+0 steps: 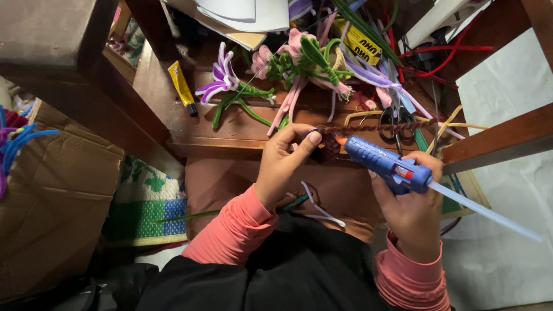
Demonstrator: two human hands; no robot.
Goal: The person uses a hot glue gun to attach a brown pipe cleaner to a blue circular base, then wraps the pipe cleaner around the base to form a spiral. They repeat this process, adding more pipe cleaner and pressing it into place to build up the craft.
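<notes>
My left hand [285, 158] pinches the coiled end of a brown pipe cleaner [368, 127] that stretches to the right over the table edge. In my right hand [412, 204] is a blue hot glue gun [383, 164]; its orange nozzle touches the brown coil beside my left thumb. A clear glue stick [489, 213] juts out of the gun's back toward the lower right. Both sleeves are coral pink.
The low wooden table [230, 138] carries pipe-cleaner flowers, purple-white [222, 80] and pink-green [302, 57], a yellow glue tube [182, 87], black scissors [396, 118], loose stems and wires. A cardboard box [57, 196] stands at the left. A green patterned mat [144, 201] lies below.
</notes>
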